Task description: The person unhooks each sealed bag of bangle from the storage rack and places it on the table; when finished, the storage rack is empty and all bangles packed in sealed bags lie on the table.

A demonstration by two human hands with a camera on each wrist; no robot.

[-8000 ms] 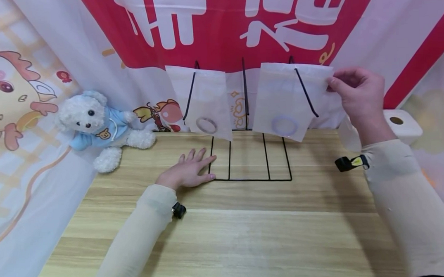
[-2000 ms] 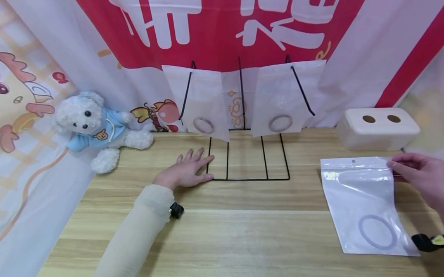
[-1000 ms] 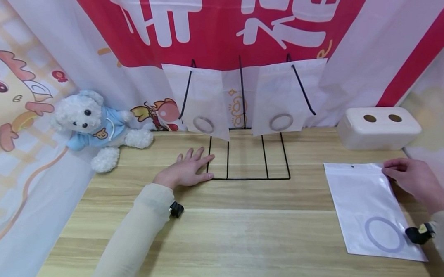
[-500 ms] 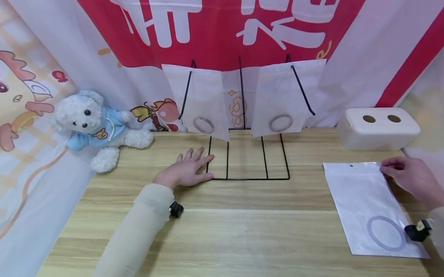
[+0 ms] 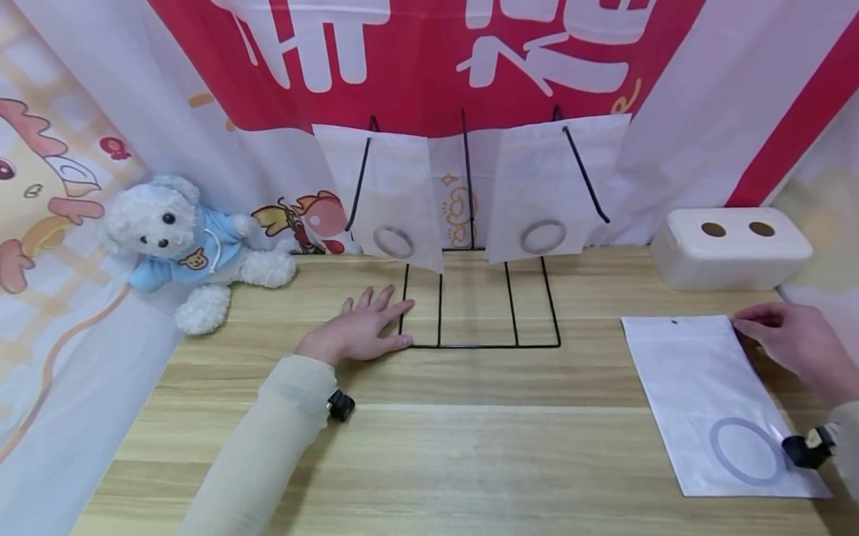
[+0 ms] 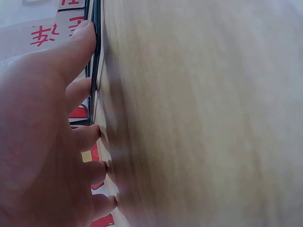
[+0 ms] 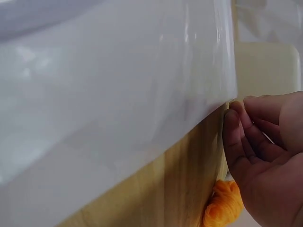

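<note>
My right hand [image 5: 800, 348] pinches the top right corner of a white zip bag [image 5: 683, 393], its fingertips right at the corner in the right wrist view. A pale purple ring [image 5: 747, 452] shows in the lower part of this bag, and a small hang hole at its top. My left hand [image 5: 360, 328] rests with spread fingers on the table at the left side of a black wire rack [image 5: 501, 346], thumb and forefinger touching its base. From the rack's hooks hang a left zip bag [image 5: 390, 182] and a right zip bag [image 5: 541, 179], each with a ring showing.
A cream box [image 5: 731, 251] with two round holes stands at the back right, behind the held bag. A white plush bear [image 5: 184, 247] in a blue top sits at the back left. A printed curtain [image 5: 406, 61] closes off the wooden table [image 5: 446, 475] behind.
Eight seconds ago my right hand was at the right hanging bag. Since then it came down to the table's right side with another zip bag, shifting slightly left lately. The left hand stayed put.
</note>
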